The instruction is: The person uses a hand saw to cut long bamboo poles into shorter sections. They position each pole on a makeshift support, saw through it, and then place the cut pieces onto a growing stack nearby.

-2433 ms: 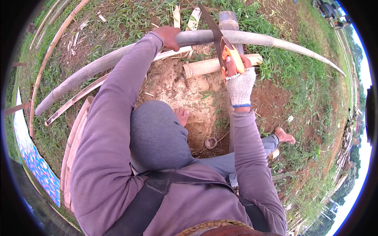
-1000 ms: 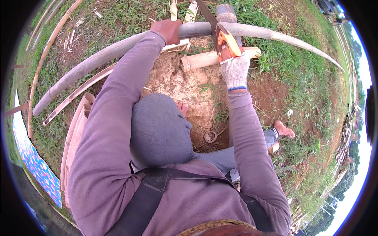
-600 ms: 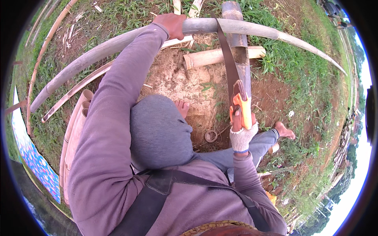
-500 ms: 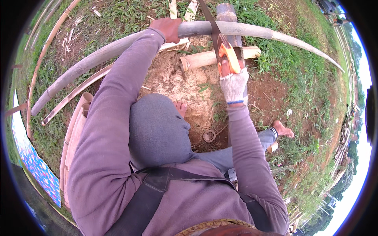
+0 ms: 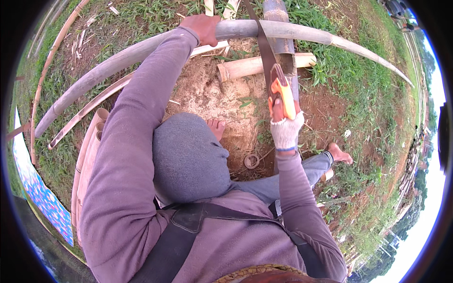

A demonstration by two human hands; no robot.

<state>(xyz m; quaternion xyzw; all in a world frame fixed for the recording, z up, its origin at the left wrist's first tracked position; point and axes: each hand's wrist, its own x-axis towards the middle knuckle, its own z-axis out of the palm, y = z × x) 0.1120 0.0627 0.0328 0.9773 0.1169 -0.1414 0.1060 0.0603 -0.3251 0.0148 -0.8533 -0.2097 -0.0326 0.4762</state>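
A long grey bamboo pole [image 5: 302,31] lies across the far part of the view, its two ends bending toward the rim. My bare left hand [image 5: 204,29] grips it left of the middle, fingers wrapped over the top. In a white knit glove with bare fingertips, my right hand [image 5: 286,123] is closed round the orange handle of a handsaw [image 5: 265,53]. The dark blade runs away from me and crosses the pole just right of my left hand. Beneath the pole, a thicker bamboo tube [image 5: 284,46] points toward me, its open end showing.
A short pale bamboo piece [image 5: 243,68] lies over sawdust [image 5: 198,82]. Cut bamboo tubes [image 5: 90,151] are stacked at my left beside a split strip [image 5: 89,111]. A bamboo ring [image 5: 251,161] rests near my bent knee. A patterned blue sheet [image 5: 42,188] lies at far left.
My right hand has drawn the saw back toward me and slightly right, its blade still across the pole. The left hand keeps its grip; the view has shifted a little.
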